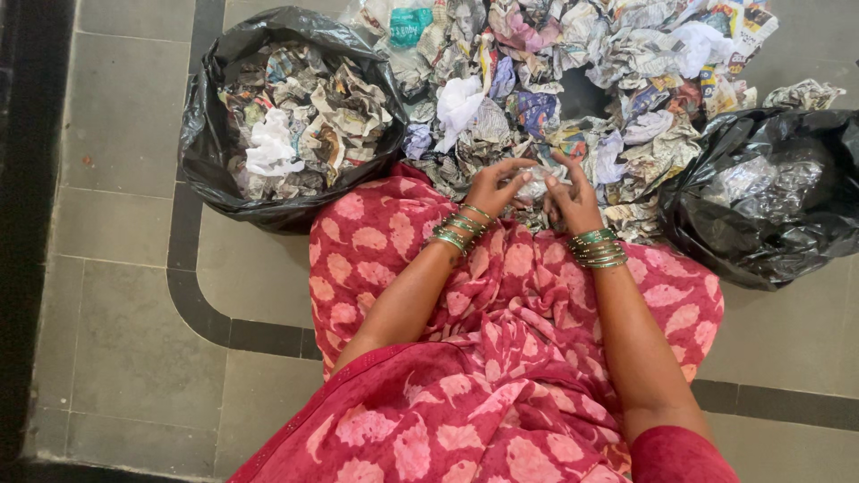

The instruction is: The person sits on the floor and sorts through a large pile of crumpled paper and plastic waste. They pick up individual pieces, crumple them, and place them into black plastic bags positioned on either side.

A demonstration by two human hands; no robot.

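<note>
Head view | left hand and right hand together pinched a clear crumpled scrap at the paper heap's near edge | risk: thin scrap could tear or slip, spilling beside the right black bag.

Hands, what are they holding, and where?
Both the left hand and right hand grip a small crumpled, shiny scrap between them, by its sides, at the paper pile's edge.

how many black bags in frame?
2. One black bag sits at upper left, open and full of crumpled paper. The other black bag sits at right, holding clear plastic. The paper pile between them could hide more.
</note>
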